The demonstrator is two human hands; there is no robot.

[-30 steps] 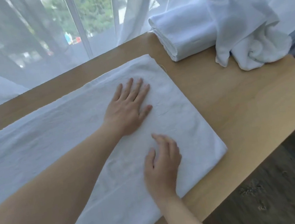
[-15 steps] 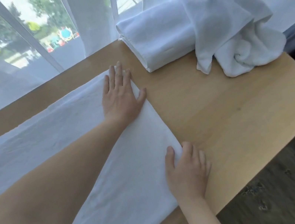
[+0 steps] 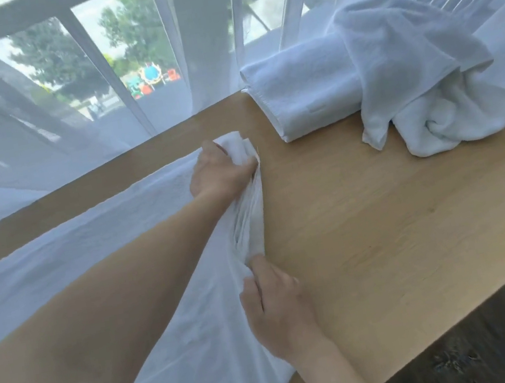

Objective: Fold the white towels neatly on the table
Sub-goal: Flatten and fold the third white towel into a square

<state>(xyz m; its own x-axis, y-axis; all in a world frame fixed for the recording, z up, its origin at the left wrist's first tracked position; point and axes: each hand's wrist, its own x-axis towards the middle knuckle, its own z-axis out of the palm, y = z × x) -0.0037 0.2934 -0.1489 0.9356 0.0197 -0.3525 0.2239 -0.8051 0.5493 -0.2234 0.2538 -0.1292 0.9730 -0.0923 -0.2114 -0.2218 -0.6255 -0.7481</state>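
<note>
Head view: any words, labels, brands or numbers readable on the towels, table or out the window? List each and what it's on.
None readable.
Folded towel: a small tab at its near edge, blank or too blurred to read.
Spread towel, crumpled towel, table: no print shows.
Colourful shapes outside the window: veiled by the curtain, too small to show any lettering.

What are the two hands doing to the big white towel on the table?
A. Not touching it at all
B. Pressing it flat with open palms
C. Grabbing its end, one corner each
C: the left hand and right hand each clutch a bunched corner of the big white towel.
</note>
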